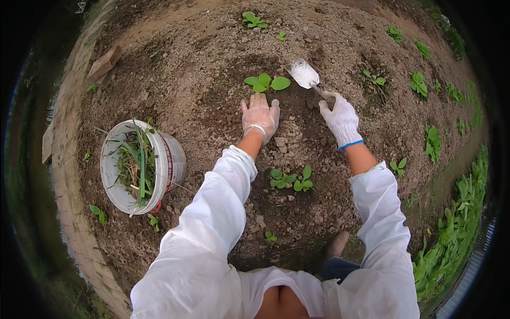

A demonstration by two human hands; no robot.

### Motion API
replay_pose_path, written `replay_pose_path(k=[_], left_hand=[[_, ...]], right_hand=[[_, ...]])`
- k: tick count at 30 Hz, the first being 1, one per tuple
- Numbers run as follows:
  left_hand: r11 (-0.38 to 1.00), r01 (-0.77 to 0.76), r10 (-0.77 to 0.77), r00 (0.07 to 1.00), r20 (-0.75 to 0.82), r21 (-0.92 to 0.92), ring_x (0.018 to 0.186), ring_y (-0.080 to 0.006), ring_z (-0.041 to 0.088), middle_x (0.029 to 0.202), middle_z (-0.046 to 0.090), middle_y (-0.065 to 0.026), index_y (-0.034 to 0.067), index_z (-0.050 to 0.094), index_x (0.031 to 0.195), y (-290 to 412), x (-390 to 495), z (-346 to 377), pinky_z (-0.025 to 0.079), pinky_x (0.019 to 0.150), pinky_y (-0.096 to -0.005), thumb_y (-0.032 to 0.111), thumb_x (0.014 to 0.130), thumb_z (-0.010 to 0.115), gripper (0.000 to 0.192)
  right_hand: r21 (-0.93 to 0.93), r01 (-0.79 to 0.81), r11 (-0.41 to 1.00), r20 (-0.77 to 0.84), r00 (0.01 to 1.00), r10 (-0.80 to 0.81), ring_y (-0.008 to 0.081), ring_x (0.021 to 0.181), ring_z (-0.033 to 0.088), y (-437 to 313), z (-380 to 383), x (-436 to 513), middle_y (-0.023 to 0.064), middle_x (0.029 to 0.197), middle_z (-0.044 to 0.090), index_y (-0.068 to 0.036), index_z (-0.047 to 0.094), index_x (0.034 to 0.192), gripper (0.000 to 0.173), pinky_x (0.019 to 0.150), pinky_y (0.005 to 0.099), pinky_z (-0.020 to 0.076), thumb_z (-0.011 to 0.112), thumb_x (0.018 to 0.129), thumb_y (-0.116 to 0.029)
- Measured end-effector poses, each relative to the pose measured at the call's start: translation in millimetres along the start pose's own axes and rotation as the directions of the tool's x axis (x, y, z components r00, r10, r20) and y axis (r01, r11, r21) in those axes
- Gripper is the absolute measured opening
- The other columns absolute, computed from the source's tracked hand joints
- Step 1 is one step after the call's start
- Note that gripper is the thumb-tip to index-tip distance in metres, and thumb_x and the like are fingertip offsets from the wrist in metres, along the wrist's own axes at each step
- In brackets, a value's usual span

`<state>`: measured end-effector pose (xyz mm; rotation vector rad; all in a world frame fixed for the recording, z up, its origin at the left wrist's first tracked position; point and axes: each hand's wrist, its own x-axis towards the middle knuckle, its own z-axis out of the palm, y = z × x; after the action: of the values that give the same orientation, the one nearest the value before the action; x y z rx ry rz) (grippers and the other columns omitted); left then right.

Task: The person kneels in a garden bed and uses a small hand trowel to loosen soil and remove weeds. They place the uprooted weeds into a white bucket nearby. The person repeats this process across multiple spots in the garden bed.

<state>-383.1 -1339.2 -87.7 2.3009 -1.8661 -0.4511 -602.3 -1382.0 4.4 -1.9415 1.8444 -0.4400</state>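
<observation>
My left hand, in a thin clear plastic glove, lies palm down on the soil with its fingers spread. Its fingertips reach the base of a broad-leaved green seedling. In a white knit glove with a blue cuff, my right hand grips the handle of a garden trowel. The trowel's pale, soil-smeared blade points up and left, to the right of the seedling. Dark, loosened soil surrounds the plant. Closer to my body grow two small seedlings side by side.
A white plastic bucket with pulled weeds and long green blades stands tilted at left. A brick-like block lies beyond it, near a paved edge. More seedlings dot the bed at right, beside a dense leafy row.
</observation>
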Motion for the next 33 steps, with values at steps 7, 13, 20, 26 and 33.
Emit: replay_pose_path(k=[7,13,20,26,33], left_hand=[[0.999,-0.014,0.012,0.999,-0.031,-0.046,0.149,-0.0279,0.026,0.160,0.030,-0.0161,0.000,0.034,0.151,-1.7,0.1,-1.2,0.014,0.122,-0.0490,0.051,0.103,0.022,0.072],[0.995,0.051,-0.053,0.998,0.023,0.090,0.151,-0.0327,0.020,0.161,0.027,-0.0170,-0.001,0.031,0.152,-8.5,-3.3,-11.0,0.012,0.122,-0.0491,0.054,0.101,0.023,0.076],[0.972,-0.062,0.054,0.998,0.040,0.225,0.127,-0.0327,0.053,0.129,0.060,-0.0175,0.000,0.056,0.130,-27.3,-122.6,-62.5,0.029,0.115,-0.0497,0.048,0.101,0.034,0.060],[0.968,-0.228,0.233,0.971,0.043,-0.104,0.090,-0.0348,0.063,0.095,0.068,-0.0132,0.012,0.073,0.102,-17.0,-220.9,-36.4,0.050,0.083,-0.0456,0.034,0.089,0.064,0.028],[0.966,0.013,0.039,0.980,0.195,-0.259,0.088,-0.0377,0.067,0.092,0.068,-0.0201,0.007,0.067,0.099,72.0,-234.3,-5.3,0.052,0.079,-0.0502,0.028,0.093,0.056,0.024]], right_hand=[[-0.273,0.084,0.958,0.225,0.974,-0.022,0.0310,0.103,0.067,-39.9,-14.0,20.0,0.0112,0.108,0.072,-0.017,0.067,0.119,0.036,0.090,0.0432,0.0528,0.063,0.089,-0.036],[-0.300,0.160,0.940,0.198,0.975,-0.103,0.0322,0.100,0.068,-15.1,-49.4,-12.0,0.0126,0.104,0.073,-0.010,0.068,0.116,0.037,0.089,0.0415,0.0529,0.061,0.089,-0.035],[-0.266,0.062,0.962,0.206,0.979,-0.007,0.0325,0.089,0.070,33.6,-120.2,-113.8,0.0134,0.095,0.073,-0.012,0.069,0.113,0.035,0.078,0.0428,0.0549,0.066,0.085,-0.034],[-0.517,0.267,0.813,0.558,0.825,0.084,0.0302,0.083,0.070,25.7,-183.4,-197.5,0.0061,0.088,0.072,-0.021,0.068,0.112,0.031,0.074,0.0444,0.0567,0.070,0.081,-0.029],[-0.374,0.323,0.870,0.630,0.776,-0.017,0.0327,0.085,0.070,54.4,-164.9,-206.3,0.0087,0.086,0.071,-0.018,0.067,0.106,0.026,0.074,0.0468,0.0560,0.068,0.083,-0.031]])
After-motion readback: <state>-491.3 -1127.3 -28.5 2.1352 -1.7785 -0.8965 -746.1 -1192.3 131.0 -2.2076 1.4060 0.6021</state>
